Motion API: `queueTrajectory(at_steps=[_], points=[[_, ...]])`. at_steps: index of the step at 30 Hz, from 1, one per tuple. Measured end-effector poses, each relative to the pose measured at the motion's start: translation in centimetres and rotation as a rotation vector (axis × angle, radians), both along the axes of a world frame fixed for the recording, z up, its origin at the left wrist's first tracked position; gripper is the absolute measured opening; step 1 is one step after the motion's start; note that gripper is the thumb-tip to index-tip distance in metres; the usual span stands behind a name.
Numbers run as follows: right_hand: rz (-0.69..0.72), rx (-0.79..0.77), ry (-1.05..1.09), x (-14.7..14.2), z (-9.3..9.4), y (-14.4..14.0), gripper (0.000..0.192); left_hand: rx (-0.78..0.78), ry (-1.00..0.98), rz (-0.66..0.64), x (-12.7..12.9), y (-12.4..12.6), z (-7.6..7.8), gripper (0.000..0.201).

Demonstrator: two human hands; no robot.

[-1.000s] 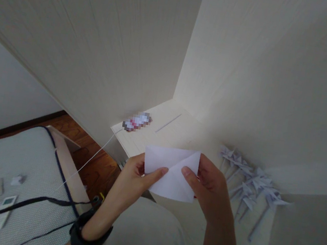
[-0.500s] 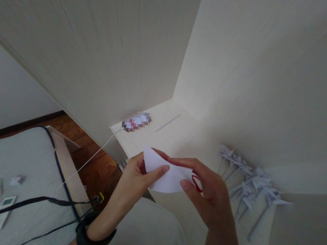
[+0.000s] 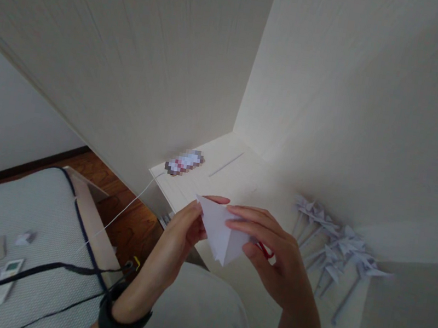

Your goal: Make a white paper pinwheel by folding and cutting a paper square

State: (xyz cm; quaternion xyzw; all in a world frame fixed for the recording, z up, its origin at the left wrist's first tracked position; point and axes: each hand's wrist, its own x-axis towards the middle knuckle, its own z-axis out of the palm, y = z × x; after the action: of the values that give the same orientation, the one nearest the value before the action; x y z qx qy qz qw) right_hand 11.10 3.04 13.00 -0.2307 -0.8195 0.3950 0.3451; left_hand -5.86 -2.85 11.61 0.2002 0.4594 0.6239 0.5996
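Paper [image 3: 221, 235] now folded to narrow triangle vs 0.5 s ago, left hand [image 3: 179, 235] & right hand [image 3: 271, 255] grips both pinching it

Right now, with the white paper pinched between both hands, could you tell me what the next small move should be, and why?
Probably press the fold flat. The paper is bent into a pointed, triangular shape held in mid-air, the left hand pinching its left edge and the right hand lying over its right side. The flaps look loose rather than creased, so running a finger along the edge would likely set it.
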Motion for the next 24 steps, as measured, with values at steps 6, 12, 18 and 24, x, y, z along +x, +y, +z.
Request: queueTrajectory(at_steps=[6, 12, 18, 24], points=[[-0.053, 0.059, -0.078, -0.13, -0.10, -0.03, 0.022, 0.051, 0.043, -0.041, 0.07, -0.09, -0.34, 0.036], [-0.111, 0.076, -0.124, -0.02, -0.29, -0.10, 0.021, 0.071, 0.055, -0.121, 0.17, 0.17, -0.30, 0.056], [-0.131, 0.057, -0.122, 0.31, -0.53, 0.04, 0.032, 0.054, 0.103, -0.103, 0.11, 0.32, -0.29, 0.051], [-0.059, 0.052, -0.219, 0.77, -0.87, -0.01, 0.056, 0.035, 0.188, -0.068, 0.12, 0.06, 0.24, 0.041]])
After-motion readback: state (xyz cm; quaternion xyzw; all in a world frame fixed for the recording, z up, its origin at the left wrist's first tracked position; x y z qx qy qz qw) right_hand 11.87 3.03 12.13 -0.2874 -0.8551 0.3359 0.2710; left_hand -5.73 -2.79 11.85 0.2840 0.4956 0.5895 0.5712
